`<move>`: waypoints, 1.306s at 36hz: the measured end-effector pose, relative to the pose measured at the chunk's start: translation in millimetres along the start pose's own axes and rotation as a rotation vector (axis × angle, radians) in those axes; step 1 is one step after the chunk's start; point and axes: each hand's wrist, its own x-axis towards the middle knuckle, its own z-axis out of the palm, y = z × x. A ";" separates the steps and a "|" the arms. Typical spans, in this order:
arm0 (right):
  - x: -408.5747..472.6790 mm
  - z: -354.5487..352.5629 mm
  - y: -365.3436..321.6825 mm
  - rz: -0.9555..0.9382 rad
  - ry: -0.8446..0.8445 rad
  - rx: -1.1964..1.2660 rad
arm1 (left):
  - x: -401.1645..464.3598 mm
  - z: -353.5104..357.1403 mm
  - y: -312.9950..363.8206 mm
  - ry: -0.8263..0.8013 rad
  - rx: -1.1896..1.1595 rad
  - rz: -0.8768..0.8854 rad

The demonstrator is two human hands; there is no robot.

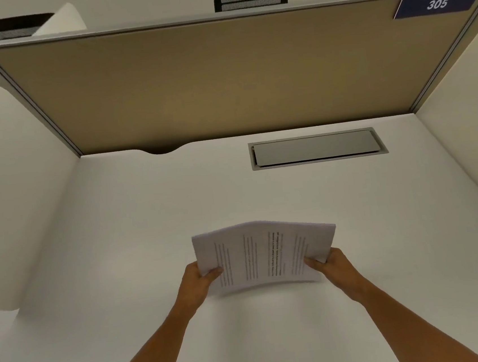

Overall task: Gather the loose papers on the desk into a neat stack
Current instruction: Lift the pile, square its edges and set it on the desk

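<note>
A stack of white printed papers (264, 254) is held over the middle of the white desk (136, 221), bowed upward along its centre. My left hand (201, 279) grips its left edge, thumb on top. On the opposite edge my right hand (330, 264) holds it the same way. The sheets lie together with their edges roughly lined up. I see no other loose paper on the desk.
A grey metal cable hatch (317, 147) is set flush in the desk at the back right. A tan partition panel (206, 78) closes the back, with white side dividers (10, 175) left and right. A blue sign reading 305 (436, 4) hangs at top right.
</note>
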 end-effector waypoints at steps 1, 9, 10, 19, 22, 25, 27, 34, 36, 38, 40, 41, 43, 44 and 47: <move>-0.3 -0.4 -0.2 0.004 -0.006 0.005 | 0.5 -2.9 4.8 -0.010 0.012 0.013; -1.9 3.2 7.8 0.096 -0.050 0.112 | 6.0 -19.8 56.1 -0.059 0.143 0.112; -2.4 4.6 8.1 0.115 -0.058 0.142 | 6.6 -22.0 64.0 -0.065 0.165 0.124; -1.6 -3.3 -7.0 0.131 -0.093 0.377 | 7.7 -38.4 149.4 -0.123 0.482 0.181; 2.9 -14.2 -18.6 0.092 -0.146 0.374 | 2.5 -42.6 177.7 -0.147 0.586 0.223; 7.7 -27.7 -37.2 0.018 -0.225 0.285 | -3.8 -50.9 207.4 -0.169 0.674 0.268; 9.7 -35.3 -52.8 -0.039 -0.226 0.221 | -8.8 -57.3 226.3 -0.178 0.728 0.298; -6.9 -20.2 -129.2 -0.219 -0.362 -0.049 | -22.4 -74.2 281.1 -0.214 0.945 0.357; -11.5 -8.8 -148.1 -0.248 -0.415 -0.088 | -23.6 -77.8 289.6 -0.242 0.984 0.354; -16.3 5.5 -163.2 -0.271 -0.463 -0.120 | -22.9 -81.9 294.4 -0.268 1.000 0.337; -19.6 20.8 -172.0 -0.288 -0.500 -0.148 | -22.1 -87.1 297.7 -0.306 0.983 0.305; -20.9 28.3 -174.2 -0.298 -0.515 -0.162 | -21.9 -89.9 299.1 -0.329 0.960 0.286; -23.5 42.1 -176.0 -0.318 -0.538 -0.177 | -22.1 -97.1 300.9 -0.374 0.905 0.247; -24.4 48.0 -176.2 -0.323 -0.543 -0.175 | -21.9 -101.7 301.5 -0.394 0.879 0.230; -26.2 60.9 -176.7 -0.324 -0.534 -0.150 | -19.5 -121.4 300.2 -0.434 0.763 0.168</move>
